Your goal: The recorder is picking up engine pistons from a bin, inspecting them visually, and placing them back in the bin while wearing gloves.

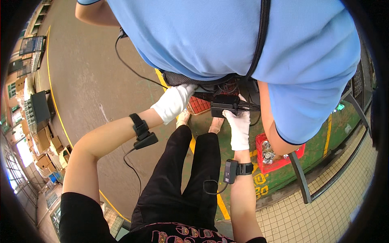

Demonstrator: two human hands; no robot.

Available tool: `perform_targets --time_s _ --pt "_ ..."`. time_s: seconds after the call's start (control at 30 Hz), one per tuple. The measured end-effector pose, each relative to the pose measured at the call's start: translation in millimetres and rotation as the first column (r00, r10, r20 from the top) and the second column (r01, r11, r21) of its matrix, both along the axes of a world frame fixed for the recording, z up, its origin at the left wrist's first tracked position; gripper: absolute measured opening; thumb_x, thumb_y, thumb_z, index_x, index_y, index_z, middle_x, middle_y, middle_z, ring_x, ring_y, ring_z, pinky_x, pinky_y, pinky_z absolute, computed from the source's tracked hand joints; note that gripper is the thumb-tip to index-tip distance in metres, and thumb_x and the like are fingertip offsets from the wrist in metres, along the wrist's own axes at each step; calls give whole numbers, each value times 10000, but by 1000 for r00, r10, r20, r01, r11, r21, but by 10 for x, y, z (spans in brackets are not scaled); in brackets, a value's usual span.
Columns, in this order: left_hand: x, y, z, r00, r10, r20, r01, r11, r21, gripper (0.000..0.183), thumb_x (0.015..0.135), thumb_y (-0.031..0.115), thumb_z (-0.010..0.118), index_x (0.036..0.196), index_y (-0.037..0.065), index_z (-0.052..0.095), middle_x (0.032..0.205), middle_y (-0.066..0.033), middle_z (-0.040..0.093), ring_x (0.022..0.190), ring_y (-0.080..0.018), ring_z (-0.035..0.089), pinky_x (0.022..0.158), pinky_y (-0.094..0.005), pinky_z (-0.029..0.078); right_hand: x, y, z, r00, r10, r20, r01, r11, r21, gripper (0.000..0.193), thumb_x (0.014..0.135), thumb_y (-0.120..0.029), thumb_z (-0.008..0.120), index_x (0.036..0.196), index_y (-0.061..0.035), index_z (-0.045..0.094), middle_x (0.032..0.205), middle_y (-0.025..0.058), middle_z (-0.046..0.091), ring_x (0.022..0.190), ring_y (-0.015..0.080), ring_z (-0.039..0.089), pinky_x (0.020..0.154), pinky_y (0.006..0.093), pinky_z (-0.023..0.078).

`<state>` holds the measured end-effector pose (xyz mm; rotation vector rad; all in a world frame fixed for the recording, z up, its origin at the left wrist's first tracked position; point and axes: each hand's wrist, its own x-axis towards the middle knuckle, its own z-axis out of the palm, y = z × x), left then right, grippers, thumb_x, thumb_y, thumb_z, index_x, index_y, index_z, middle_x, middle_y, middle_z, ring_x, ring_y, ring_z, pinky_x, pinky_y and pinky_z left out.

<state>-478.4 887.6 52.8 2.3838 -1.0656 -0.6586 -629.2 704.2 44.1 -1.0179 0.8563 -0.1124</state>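
Observation:
A person in a blue shirt (194,36) stands right in front of me, wearing a black waist belt (178,79). My left hand (175,102), in a white glove, is closed at the lower edge of that belt, its fingertips partly hidden. A black box (224,106) with several thin black cables (248,106) hangs below the belt. My right hand (240,126), also gloved in white, grips this box at its cable side, with the thumb in front. Black devices are strapped to both my wrists.
A red crate (261,164) holding shiny metal parts sits on the green floor at the right, beside a dark metal frame (302,182). Part of a red woven surface (198,106) shows behind the box. Cardboard boxes (40,139) and carts line the far left.

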Motion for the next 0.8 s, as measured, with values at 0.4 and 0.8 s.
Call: perform_targets --time_s 0.4,0.8 --pt "-148 36 -85 932 -251 262 163 935 315 116 745 193 585 779 111 661 789 -58 601 824 -258 603 768 -372 451 66 72 114 1000 -5 -26 5 1000 -6 615 779 100 641 1345 -57 459 1092 61 597 911 134 610 818 273 528" --pt "-7 -113 1223 969 -121 217 154 977 -144 160 690 100 577 838 81 633 847 -58 607 800 -262 578 793 -379 460 154 9 1129 986 -156 51 135 947 291 381 879 -188 558 1151 79 550 1146 159 621 1046 246 623 945 380 502"
